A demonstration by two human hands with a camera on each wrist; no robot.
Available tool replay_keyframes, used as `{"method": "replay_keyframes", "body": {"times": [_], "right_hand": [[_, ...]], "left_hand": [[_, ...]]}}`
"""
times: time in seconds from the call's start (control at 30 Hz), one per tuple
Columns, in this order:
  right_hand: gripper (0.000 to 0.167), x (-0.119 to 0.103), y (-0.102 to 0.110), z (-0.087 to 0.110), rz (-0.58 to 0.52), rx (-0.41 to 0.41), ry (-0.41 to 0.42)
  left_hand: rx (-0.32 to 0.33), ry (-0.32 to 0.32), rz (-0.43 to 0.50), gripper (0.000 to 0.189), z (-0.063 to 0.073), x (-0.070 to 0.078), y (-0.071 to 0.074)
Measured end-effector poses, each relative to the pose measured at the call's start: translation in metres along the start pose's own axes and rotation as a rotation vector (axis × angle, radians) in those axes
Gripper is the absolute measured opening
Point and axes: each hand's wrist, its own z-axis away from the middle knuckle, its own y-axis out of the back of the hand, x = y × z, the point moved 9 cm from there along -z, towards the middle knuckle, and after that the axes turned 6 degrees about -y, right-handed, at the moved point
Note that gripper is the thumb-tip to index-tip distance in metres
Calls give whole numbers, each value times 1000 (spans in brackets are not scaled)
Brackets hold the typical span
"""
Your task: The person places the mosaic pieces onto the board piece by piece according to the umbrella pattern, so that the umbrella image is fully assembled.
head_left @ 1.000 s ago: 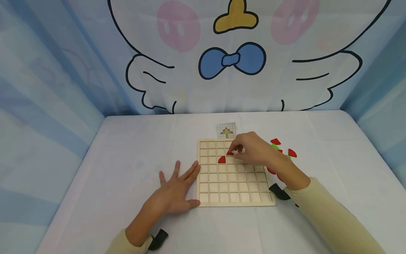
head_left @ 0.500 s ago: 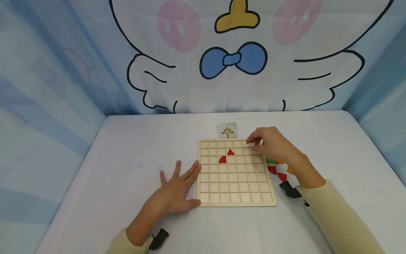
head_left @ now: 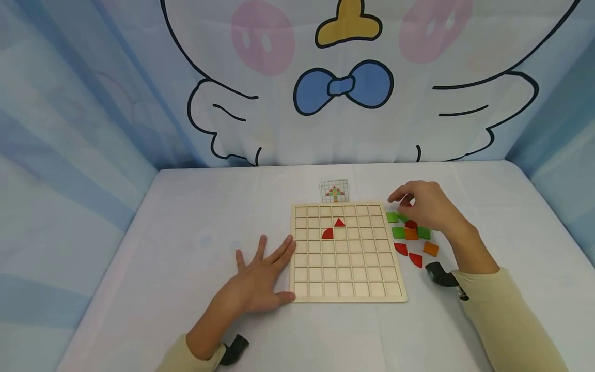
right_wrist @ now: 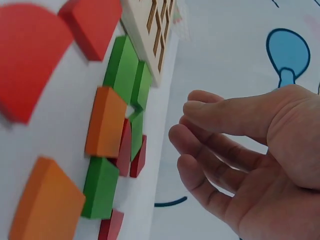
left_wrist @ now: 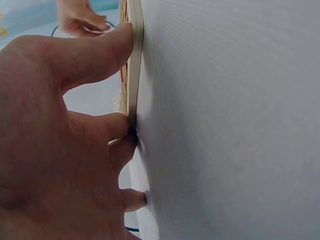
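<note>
My left hand (head_left: 253, 287) lies spread on the table, thumb and fingertips at the left edge of a square wooden grid board (head_left: 355, 274). In the left wrist view, the thumb and fingers touch the board's side (left_wrist: 133, 85). A red triangle (head_left: 339, 223) and a red quarter-circle piece (head_left: 328, 234) sit in cells of the board's upper part. My right hand (head_left: 429, 206) hovers over loose pieces right of the board, fingers loosely bent. The right wrist view shows nothing between its thumb and fingers, with green (right_wrist: 122, 65) and orange (right_wrist: 107, 122) blocks beside it.
A small pattern card (head_left: 334, 191) lies behind the board, showing a coloured figure on a grid. Red quarter-circle pieces (head_left: 416, 260), an orange square (head_left: 431, 249) and several green pieces (head_left: 398, 233) are scattered to the right. A printed curtain (head_left: 344, 134) closes off the back.
My right hand has left the red triangle in its cell and moved right, off the board, to above the loose pieces. The left hand has stayed at the board's edge.
</note>
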Motion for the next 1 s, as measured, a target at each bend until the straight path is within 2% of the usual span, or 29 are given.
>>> {"method": "replay_keyframes", "body": {"times": [0.17,0.4,0.73,1.0], "right_hand": [[28,21,6,-1,16,-11,-79],[32,50,7,3,12,-82,-205],[29,59,4,12,65,-210,-235],[31,65,3,16,104,-232,-249]], "left_hand": [[1,1,-6,99,-1,1,0],[-6,3,-3,99,-2,1,-1],[-4,3,2,100,0,1,0],[-5,0,-9,100,-1,1,0]]}}
